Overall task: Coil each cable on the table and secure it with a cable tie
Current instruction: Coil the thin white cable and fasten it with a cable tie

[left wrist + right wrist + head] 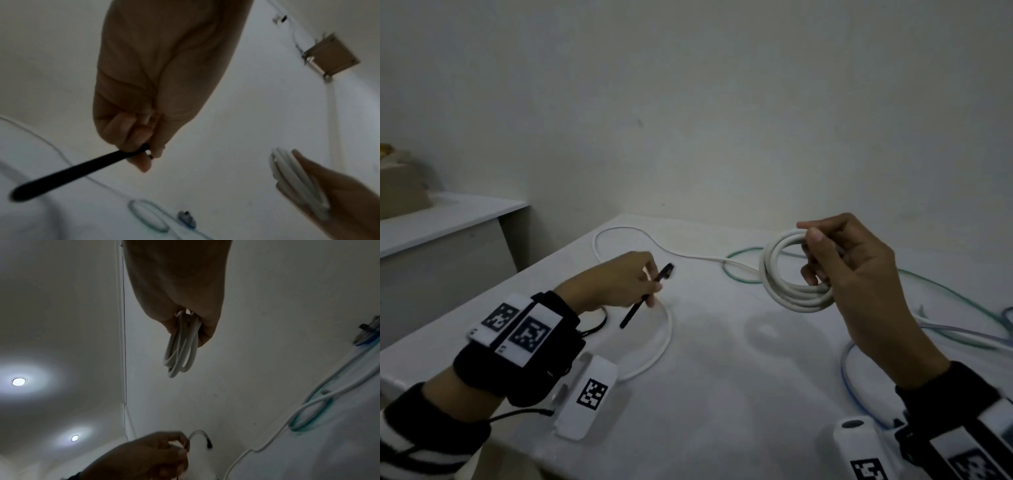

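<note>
White table (722,394) under us, pale wall behind. Nearest: blue cable (847,373) looping at near right edge. Our left hand (616,284) raised at left, fingers curled round black cable tie (645,296), strap slanting down toward us. Our right hand (859,274) raised at right, thumb and fingers clasping coiled white cable (791,291), several loops bunched. Loose white tail (667,329) lies on table between hands, curving far left. Green cable (739,279) lies farther back, behind coil.
</note>
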